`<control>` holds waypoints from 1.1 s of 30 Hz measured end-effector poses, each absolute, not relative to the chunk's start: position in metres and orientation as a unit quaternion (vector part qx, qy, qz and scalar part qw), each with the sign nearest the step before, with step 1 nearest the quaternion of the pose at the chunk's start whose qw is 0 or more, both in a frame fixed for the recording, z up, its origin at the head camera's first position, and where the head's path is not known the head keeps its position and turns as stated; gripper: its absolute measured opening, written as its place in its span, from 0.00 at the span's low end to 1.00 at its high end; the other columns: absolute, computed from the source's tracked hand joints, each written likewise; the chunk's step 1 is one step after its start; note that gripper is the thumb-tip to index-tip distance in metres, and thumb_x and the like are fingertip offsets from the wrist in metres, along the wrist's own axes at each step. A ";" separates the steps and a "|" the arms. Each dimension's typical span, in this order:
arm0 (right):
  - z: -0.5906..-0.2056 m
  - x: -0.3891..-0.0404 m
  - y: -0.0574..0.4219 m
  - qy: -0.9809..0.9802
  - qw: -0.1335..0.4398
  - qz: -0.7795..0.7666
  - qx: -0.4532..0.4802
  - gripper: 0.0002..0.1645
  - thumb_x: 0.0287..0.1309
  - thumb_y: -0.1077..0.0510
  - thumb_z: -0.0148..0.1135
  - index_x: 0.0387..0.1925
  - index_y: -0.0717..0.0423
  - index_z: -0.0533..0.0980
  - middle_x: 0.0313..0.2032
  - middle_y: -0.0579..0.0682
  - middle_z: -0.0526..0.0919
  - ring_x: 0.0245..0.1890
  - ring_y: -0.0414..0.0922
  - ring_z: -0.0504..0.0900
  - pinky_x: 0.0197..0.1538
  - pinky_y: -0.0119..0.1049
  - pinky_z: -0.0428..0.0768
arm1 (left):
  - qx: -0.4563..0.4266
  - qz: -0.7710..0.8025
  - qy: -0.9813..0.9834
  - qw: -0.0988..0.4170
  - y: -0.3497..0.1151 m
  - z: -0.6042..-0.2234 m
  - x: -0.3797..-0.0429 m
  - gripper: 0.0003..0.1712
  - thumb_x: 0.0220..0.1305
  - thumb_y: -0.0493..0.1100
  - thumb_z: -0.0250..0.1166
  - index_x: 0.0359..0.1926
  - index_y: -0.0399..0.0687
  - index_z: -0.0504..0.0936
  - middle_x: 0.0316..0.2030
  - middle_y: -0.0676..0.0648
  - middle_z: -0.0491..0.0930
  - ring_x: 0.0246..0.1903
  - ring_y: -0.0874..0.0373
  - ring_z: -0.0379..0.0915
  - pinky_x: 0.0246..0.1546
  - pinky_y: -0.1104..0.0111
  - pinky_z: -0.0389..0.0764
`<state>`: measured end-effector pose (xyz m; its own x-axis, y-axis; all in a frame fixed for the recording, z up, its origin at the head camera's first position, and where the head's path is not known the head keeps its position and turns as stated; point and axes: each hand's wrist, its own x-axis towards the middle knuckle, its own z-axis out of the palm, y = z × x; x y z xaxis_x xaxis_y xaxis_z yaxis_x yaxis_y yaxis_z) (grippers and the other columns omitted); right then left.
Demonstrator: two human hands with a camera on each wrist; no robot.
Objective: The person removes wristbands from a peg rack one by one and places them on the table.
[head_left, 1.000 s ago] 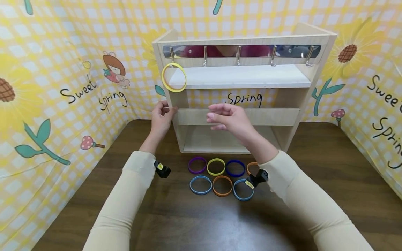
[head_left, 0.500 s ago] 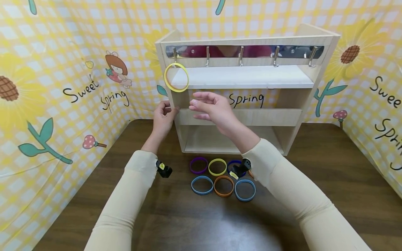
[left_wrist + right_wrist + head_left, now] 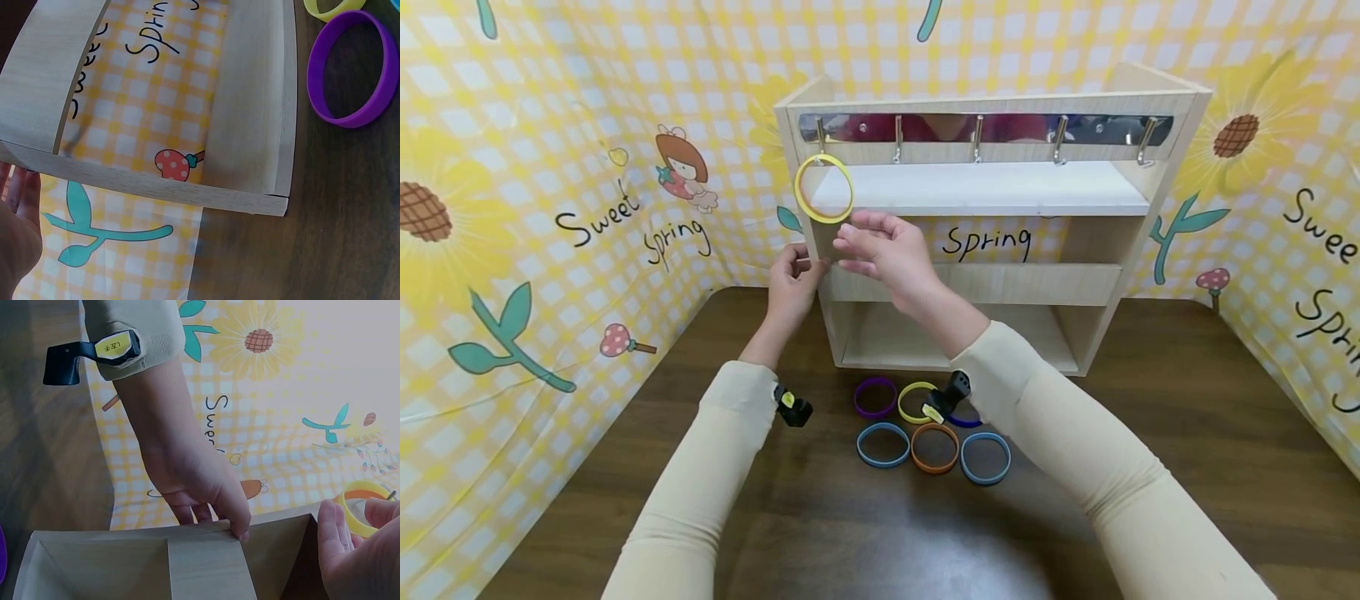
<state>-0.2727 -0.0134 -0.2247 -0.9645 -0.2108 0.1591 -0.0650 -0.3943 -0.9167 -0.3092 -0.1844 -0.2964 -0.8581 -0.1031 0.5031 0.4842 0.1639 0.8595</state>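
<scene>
In the head view, a yellow silicone wristband point(image 3: 827, 219) hangs from the leftmost hook point(image 3: 820, 133) of a small wooden shelf point(image 3: 1000, 285). My left hand point(image 3: 792, 287) grips the shelf's left side panel, with the thumb at its front edge and the other fingers around the outside. My right hand point(image 3: 891, 254) is raised just below and right of the hanging wristband, its fingers loosely bent and spread from the thumb. From the right wrist view, its fingertips point(image 3: 331, 519) lie close to the yellow band; whether they touch it I cannot tell.
On the brown table point(image 3: 820, 533) before the shelf lie a purple wristband point(image 3: 876, 416), a yellow one, a dark blue one point(image 3: 965, 422), an orange one point(image 3: 934, 472) and two light blue ones. My right sleeve and wrist camera cover part of them. Several more hooks line the metal strip point(image 3: 936, 127).
My right hand has moved left and slightly up, from the shelf's middle to beside the hanging yellow wristband. My left hand keeps its hold on the side panel.
</scene>
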 end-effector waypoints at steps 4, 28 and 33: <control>-0.225 -0.274 -0.018 0.542 0.042 -0.831 -0.118 0.14 0.63 0.64 0.61 0.49 0.64 0.74 0.44 0.60 0.82 0.38 0.46 0.84 0.43 0.40 0.82 | -0.133 -0.634 -0.725 0.231 -0.185 -0.297 -0.309 0.17 0.63 0.33 0.61 0.48 0.25 0.73 0.35 0.52 0.75 0.35 0.63 0.73 0.34 0.73 0.75; -0.219 -0.275 -0.029 0.506 0.022 -0.858 -0.086 0.09 0.62 0.59 0.64 0.40 0.59 0.75 0.39 0.56 0.83 0.40 0.47 0.85 0.41 0.38 0.82 | -0.134 -0.641 -0.722 0.224 -0.185 -0.298 -0.309 0.18 0.63 0.35 0.62 0.50 0.25 0.73 0.36 0.51 0.75 0.35 0.62 0.73 0.35 0.71 0.74; -0.218 -0.274 -0.029 0.502 0.020 -0.859 -0.096 0.10 0.62 0.61 0.63 0.43 0.60 0.75 0.40 0.56 0.83 0.38 0.46 0.85 0.41 0.38 0.82 | -0.133 -0.638 -0.725 0.225 -0.185 -0.297 -0.308 0.18 0.62 0.34 0.62 0.50 0.25 0.73 0.36 0.51 0.75 0.35 0.62 0.74 0.35 0.72 0.74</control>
